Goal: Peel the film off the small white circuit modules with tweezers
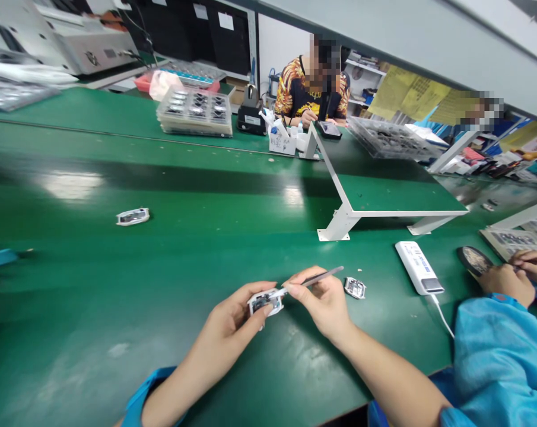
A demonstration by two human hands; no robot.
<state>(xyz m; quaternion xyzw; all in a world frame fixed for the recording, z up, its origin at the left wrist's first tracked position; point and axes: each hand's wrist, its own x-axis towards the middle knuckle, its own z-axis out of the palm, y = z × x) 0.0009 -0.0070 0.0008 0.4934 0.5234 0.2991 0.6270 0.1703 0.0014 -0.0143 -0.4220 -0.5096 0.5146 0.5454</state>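
Between the thumb and fingers of my left hand is a small white watch-like case with dark and metallic parts inside. My right hand pinches a slim metal tool, seemingly tweezers, angled down to the left. Its tip meets the upper right part of the case, and I cannot tell exactly what it touches. Just right of my right hand, a similar white case lies on the green table. Farther off to the left lies another white case.
A white-framed raised shelf stands ahead on the right. Below it lies a white power strip with a cable. A co-worker's hands are at the far right. Stacked trays and a white holder stand behind; a person sits opposite.
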